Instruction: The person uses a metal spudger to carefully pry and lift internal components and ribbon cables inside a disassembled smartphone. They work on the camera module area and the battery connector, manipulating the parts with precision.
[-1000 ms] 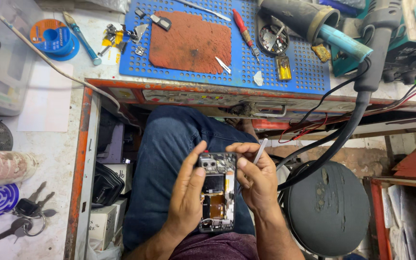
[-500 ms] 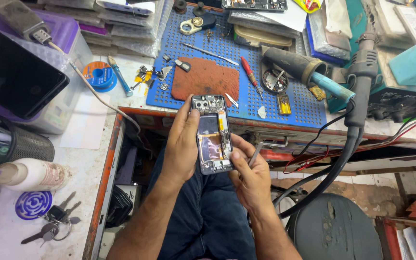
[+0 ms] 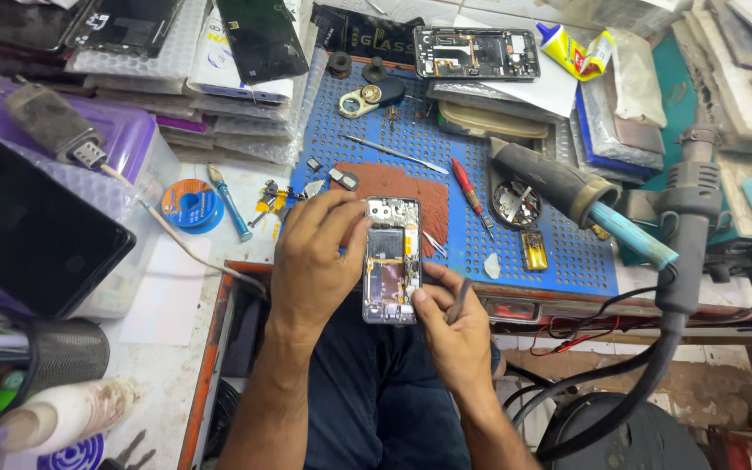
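On the bench lies a blue mat (image 3: 559, 252) full of little holes, with a rusty red pad (image 3: 393, 187) on it. Left of it sits a big black screen (image 3: 32, 226) on a purple box (image 3: 132, 130). A grey hot air gun (image 3: 685, 226) stands at the right, beside a fat dark tool (image 3: 550, 178) with a blue tip. Over the mat's near edge, the left hand (image 3: 311, 261) wraps round an open phone (image 3: 391, 261), fingers clamped on its side. The right hand (image 3: 454, 326) steadies the phone's bottom corner with its thumb and pinches a thin tool (image 3: 460, 298). Near the phone lie a red screwdriver (image 3: 470, 191), a blue wire spool (image 3: 191, 204) and small screws.
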